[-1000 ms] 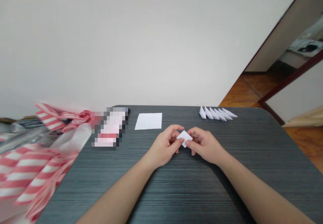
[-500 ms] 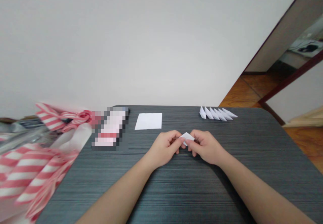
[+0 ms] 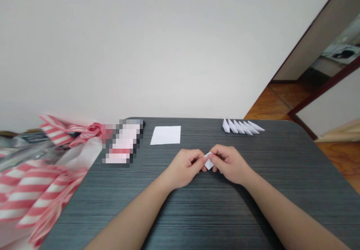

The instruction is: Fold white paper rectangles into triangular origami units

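Note:
Between my two hands is a small folded piece of white paper [image 3: 209, 164], pinched from both sides above the dark table. My left hand [image 3: 186, 168] grips its left edge between thumb and fingers. On the opposite edge, my right hand [image 3: 229, 164] pinches it the same way. Fingertips cover part of the folded paper. A flat white sheet of paper [image 3: 165, 135] lies beyond my left hand. Past my right hand, several pointed folded paper pieces [image 3: 242, 127] are lined up in a slanting, overlapping row.
A pixelated flat object [image 3: 123, 142] lies at the table's left edge. Red-and-white striped bags [image 3: 30, 190] are heaped beside the dark table [image 3: 194, 220] on the left. A white wall [image 3: 180, 47] stands behind, with a doorway and wooden floor [image 3: 281, 100] at right.
The folded paper has turned in my fingers, and its lower tip now points toward me. My left hand has shifted slightly. Everything else on the table stayed put.

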The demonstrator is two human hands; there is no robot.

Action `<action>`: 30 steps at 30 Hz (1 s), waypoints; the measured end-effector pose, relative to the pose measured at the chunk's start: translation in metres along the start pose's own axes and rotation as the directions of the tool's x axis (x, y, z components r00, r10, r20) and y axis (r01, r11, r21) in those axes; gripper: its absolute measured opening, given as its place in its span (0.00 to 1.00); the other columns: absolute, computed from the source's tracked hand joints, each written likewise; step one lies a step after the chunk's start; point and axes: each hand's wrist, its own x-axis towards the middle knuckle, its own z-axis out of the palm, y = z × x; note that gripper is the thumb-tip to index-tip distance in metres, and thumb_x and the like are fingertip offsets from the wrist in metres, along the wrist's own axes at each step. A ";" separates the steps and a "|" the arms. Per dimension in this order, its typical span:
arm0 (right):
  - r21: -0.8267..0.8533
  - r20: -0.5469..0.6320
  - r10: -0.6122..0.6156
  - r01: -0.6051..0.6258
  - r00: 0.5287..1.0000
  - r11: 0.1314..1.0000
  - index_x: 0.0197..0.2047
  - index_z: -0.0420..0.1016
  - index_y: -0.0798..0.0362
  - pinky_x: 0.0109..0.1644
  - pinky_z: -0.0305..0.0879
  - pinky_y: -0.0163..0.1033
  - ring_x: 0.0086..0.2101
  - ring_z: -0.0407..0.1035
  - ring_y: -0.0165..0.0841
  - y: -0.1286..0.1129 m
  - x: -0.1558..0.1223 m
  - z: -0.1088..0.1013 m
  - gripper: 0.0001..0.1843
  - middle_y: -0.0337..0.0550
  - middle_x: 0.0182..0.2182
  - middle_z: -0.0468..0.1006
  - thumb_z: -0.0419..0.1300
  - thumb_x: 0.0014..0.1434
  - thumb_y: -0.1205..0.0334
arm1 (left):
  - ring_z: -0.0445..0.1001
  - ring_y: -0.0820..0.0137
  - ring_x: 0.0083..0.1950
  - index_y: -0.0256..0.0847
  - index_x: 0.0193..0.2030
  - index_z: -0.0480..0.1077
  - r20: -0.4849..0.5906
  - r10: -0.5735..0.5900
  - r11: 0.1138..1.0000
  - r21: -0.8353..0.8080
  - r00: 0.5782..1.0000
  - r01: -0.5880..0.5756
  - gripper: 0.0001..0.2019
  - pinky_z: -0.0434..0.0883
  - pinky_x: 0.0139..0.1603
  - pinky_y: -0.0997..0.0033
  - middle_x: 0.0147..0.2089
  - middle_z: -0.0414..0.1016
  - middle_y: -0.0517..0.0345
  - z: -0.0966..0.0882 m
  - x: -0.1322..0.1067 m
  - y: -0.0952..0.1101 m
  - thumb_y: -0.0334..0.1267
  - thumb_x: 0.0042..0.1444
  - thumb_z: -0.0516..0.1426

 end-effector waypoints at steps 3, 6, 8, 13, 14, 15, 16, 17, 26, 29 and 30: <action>-0.010 -0.011 -0.010 0.010 1.000 1.000 0.30 0.71 0.53 0.25 0.61 0.30 0.20 0.67 0.26 0.001 0.001 0.000 0.11 0.35 0.21 0.74 0.57 0.64 0.63 | 0.70 0.74 0.25 0.37 0.29 0.74 0.002 0.011 1.000 0.009 1.000 -0.011 0.18 0.63 0.27 0.77 0.26 0.77 0.59 0.001 0.000 -0.002 0.44 0.66 0.52; -0.008 -0.025 -0.024 0.024 0.999 1.000 0.31 0.71 0.53 0.27 0.61 0.31 0.21 0.66 0.26 0.002 0.002 0.000 0.09 0.35 0.22 0.74 0.57 0.64 0.64 | 0.71 0.74 0.26 0.37 0.30 0.74 0.008 0.019 1.000 0.022 1.000 -0.019 0.18 0.63 0.28 0.77 0.27 0.77 0.58 0.001 0.000 -0.004 0.44 0.66 0.51; -0.013 -0.042 -0.039 0.039 0.998 0.999 0.31 0.71 0.53 0.26 0.60 0.31 0.21 0.65 0.26 0.003 0.002 0.000 0.08 0.35 0.22 0.73 0.56 0.64 0.65 | 0.71 0.74 0.27 0.37 0.31 0.74 0.015 0.025 0.999 0.029 1.000 -0.025 0.18 0.63 0.29 0.77 0.28 0.77 0.58 0.001 -0.001 -0.005 0.43 0.66 0.51; -0.064 -0.075 -0.086 0.082 0.993 0.995 0.29 0.71 0.53 0.28 0.59 0.31 0.23 0.63 0.26 0.001 0.001 0.000 0.11 0.34 0.21 0.70 0.56 0.64 0.65 | 0.70 0.74 0.27 0.37 0.30 0.74 0.021 0.030 0.999 0.038 0.999 -0.031 0.17 0.63 0.29 0.77 0.28 0.78 0.58 0.001 0.000 -0.005 0.43 0.66 0.51; -0.068 -0.080 -0.088 0.083 0.993 0.994 0.28 0.70 0.53 0.28 0.59 0.31 0.22 0.63 0.26 0.001 0.001 0.000 0.11 0.34 0.20 0.69 0.56 0.64 0.65 | 0.70 0.74 0.26 0.37 0.30 0.74 0.021 0.027 0.999 0.039 0.999 -0.028 0.17 0.63 0.28 0.77 0.28 0.77 0.59 0.001 0.000 -0.004 0.43 0.66 0.52; -0.069 -0.082 -0.087 0.082 0.993 0.994 0.28 0.70 0.54 0.28 0.58 0.31 0.22 0.62 0.26 0.001 0.001 0.001 0.12 0.33 0.20 0.69 0.56 0.64 0.65 | 0.70 0.74 0.26 0.37 0.30 0.74 0.021 0.023 0.999 0.039 1.000 -0.023 0.17 0.62 0.28 0.77 0.27 0.77 0.59 0.001 0.000 -0.004 0.43 0.66 0.52; -0.067 -0.082 -0.082 0.077 0.993 0.995 0.28 0.70 0.54 0.28 0.58 0.31 0.22 0.62 0.26 0.001 0.001 0.001 0.12 0.33 0.20 0.68 0.56 0.64 0.65 | 0.69 0.75 0.26 0.37 0.30 0.74 0.019 0.017 0.999 0.038 1.000 -0.018 0.17 0.62 0.27 0.77 0.27 0.77 0.59 0.001 0.000 -0.004 0.43 0.66 0.52; -0.061 -0.078 -0.074 0.069 0.994 0.996 0.28 0.70 0.54 0.28 0.58 0.31 0.21 0.62 0.25 0.001 0.002 0.001 0.11 0.33 0.20 0.69 0.56 0.64 0.65 | 0.69 0.75 0.25 0.37 0.30 0.74 0.020 0.016 0.999 0.034 1.000 -0.016 0.17 0.62 0.27 0.77 0.27 0.77 0.59 0.001 0.000 -0.004 0.43 0.66 0.52; -0.090 -0.019 -0.078 0.076 0.997 0.993 0.28 0.72 0.54 0.32 0.63 0.32 0.26 0.69 0.28 -0.002 0.002 -0.002 0.12 0.37 0.23 0.75 0.56 0.64 0.66 | 0.72 0.75 0.28 0.37 0.30 0.74 0.013 0.027 1.000 -0.003 1.000 -0.027 0.16 0.64 0.30 0.77 0.28 0.78 0.59 0.001 -0.001 -0.002 0.41 0.65 0.52; -0.091 -0.031 -0.089 0.086 0.996 0.992 0.27 0.72 0.54 0.31 0.63 0.32 0.25 0.69 0.28 -0.003 0.002 -0.002 0.13 0.37 0.22 0.75 0.56 0.64 0.67 | 0.71 0.75 0.27 0.37 0.29 0.74 0.008 0.020 1.000 -0.019 1.000 -0.020 0.16 0.64 0.29 0.78 0.27 0.77 0.59 0.000 -0.001 0.000 0.40 0.65 0.53; -0.074 -0.031 -0.081 0.079 0.996 0.994 0.27 0.72 0.54 0.31 0.64 0.32 0.25 0.69 0.28 -0.003 0.002 -0.001 0.13 0.37 0.22 0.75 0.56 0.64 0.66 | 0.70 0.75 0.26 0.37 0.29 0.74 0.003 0.014 1.000 -0.023 1.000 -0.014 0.16 0.64 0.28 0.78 0.26 0.77 0.59 0.000 -0.001 0.000 0.40 0.65 0.53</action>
